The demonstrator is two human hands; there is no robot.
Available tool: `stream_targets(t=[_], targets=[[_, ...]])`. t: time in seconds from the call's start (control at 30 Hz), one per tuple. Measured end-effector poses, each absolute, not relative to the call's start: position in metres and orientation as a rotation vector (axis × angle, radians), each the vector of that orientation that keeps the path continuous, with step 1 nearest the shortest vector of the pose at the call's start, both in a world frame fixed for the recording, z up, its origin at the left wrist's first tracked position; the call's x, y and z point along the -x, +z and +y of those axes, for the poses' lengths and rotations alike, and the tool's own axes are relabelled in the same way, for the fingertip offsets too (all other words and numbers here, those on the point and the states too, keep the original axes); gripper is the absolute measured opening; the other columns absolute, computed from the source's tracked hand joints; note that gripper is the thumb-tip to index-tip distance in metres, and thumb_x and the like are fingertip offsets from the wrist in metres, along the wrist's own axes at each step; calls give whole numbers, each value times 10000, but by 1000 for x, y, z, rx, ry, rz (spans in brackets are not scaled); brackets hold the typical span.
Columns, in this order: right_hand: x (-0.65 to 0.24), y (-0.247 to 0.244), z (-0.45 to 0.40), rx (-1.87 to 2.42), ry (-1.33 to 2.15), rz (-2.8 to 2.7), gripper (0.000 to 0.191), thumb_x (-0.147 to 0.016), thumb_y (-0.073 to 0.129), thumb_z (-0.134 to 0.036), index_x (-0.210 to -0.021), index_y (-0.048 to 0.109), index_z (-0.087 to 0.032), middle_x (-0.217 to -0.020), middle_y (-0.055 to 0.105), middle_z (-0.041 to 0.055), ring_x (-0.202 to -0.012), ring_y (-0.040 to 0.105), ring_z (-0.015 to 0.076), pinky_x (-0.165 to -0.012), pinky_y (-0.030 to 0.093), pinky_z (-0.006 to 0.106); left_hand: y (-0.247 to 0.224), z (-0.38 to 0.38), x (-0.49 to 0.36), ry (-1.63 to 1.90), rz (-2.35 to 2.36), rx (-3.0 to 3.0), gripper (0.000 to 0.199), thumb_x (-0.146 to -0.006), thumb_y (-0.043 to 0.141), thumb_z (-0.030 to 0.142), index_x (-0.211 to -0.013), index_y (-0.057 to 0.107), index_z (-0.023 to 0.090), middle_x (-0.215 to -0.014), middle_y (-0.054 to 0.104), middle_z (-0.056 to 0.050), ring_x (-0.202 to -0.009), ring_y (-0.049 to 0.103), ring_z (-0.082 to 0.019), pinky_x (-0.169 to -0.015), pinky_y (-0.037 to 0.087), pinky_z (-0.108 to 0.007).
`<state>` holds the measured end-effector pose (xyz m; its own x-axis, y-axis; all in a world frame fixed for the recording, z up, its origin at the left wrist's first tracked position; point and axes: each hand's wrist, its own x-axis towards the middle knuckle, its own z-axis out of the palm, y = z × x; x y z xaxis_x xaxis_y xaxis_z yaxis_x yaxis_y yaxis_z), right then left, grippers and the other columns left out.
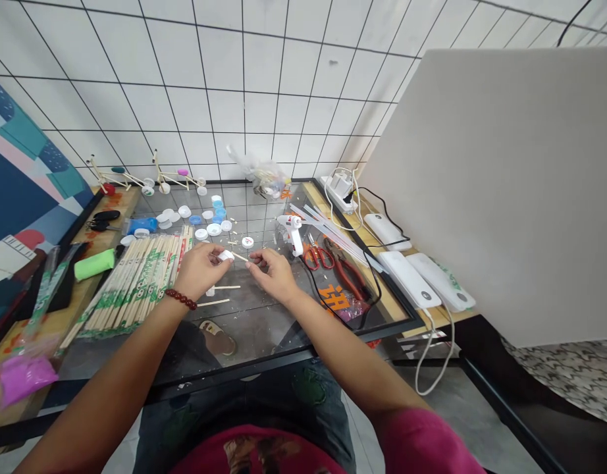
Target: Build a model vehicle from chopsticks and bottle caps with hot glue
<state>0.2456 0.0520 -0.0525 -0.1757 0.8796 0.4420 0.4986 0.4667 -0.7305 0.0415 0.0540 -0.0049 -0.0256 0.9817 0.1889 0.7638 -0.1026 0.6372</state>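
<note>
My left hand (203, 264), with a beaded bracelet on its wrist, pinches a white bottle cap (226, 255) above the glass tabletop. A short wooden stick (239, 257) reaches from that cap to the fingertips of my right hand (272, 271), which are closed on its other end. Whether stick and cap are joined I cannot tell. Just beyond my hands a white cap (247, 243) lies on the glass. Cut stick pieces (227, 287) rest below them, one beside a whitish cap. To the right stands a white glue gun (291, 232).
Wrapped chopsticks (130, 283) lie left, with white and blue caps (213, 229) behind them. Red scissors (318, 255), pliers (350, 273) and clear glue sticks (336, 234) are at right. A black cord (316, 289) loops there. Stick models (160, 178) stand at the back left.
</note>
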Motion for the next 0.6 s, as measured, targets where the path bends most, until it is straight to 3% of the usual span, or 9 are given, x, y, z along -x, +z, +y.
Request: stream_targets(t=[0.17, 0.3, 0.6], targets=[[-247, -53, 54, 1249, 529, -1783, 101, -901, 666, -246, -993, 704, -226, -933, 720, 30, -873, 662, 187, -824, 494, 323, -4, 64, -39, 786, 1914, -1942, 297, -717, 703, 465, -850, 730, 201, -879, 747, -82, -793, 708, -269, -790, 578, -404], [-247, -53, 55, 1278, 536, -1788, 60, -892, 672, -223, -943, 703, -229, -920, 718, 28, -888, 662, 193, -829, 490, 325, -7, 64, -36, 752, 1937, -1975, 332, -733, 697, 513, -848, 720, 202, -911, 752, -97, -816, 713, -282, -807, 573, -414], [-246, -48, 53, 1359, 562, -1814, 105, -861, 688, -181, -953, 707, -229, -961, 737, 21, -926, 678, 191, -882, 467, 344, 6, 56, -30, 647, 1901, -1822, 551, -648, 760, 527, -1090, 730, 199, -1075, 777, -85, -894, 737, -273, -850, 571, -394]])
